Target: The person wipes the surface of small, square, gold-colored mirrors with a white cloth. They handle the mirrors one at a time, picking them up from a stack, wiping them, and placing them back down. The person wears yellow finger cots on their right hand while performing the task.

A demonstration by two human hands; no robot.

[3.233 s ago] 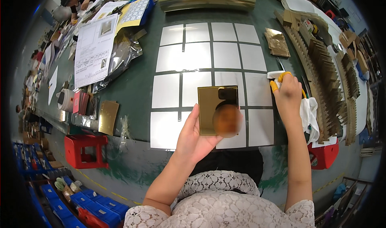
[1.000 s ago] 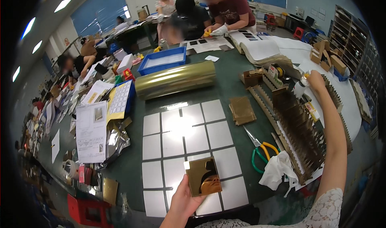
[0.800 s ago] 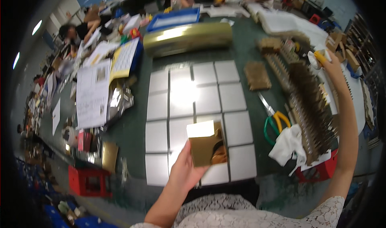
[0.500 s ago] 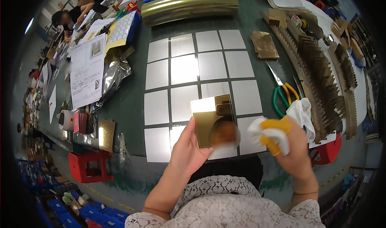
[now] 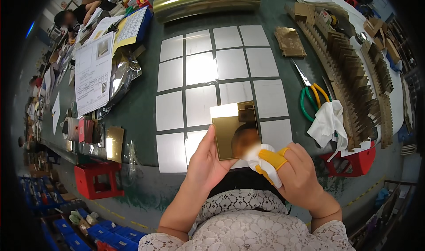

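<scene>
My left hand (image 5: 209,162) grips a shiny gold mirror-like plate (image 5: 225,136) by its left and lower edge, tilted up over the table. Yellow finger covers (image 5: 273,159) sit on the fingers of my right hand (image 5: 299,176), which is closed on a white cloth (image 5: 260,156). That cloth meets the plate's lower right corner; whether it presses on the surface cannot be made out. Beneath and beyond the plate, rows of silvery square plates (image 5: 170,74) lie on the dark green table (image 5: 146,136).
Right of the squares lie green-and-yellow-handled scissors (image 5: 310,96), another white cloth (image 5: 328,122), a stack of brownish plates (image 5: 290,42) and slotted racks (image 5: 341,74) of plates. A gold roll (image 5: 208,3) lies at the back. Papers (image 5: 93,74) are at left, and a red stool (image 5: 98,180) stands below.
My right hand has moved left with the white cloth, from beside the gold plate to its lower right corner. My left hand still holds the plate in nearly the same place.
</scene>
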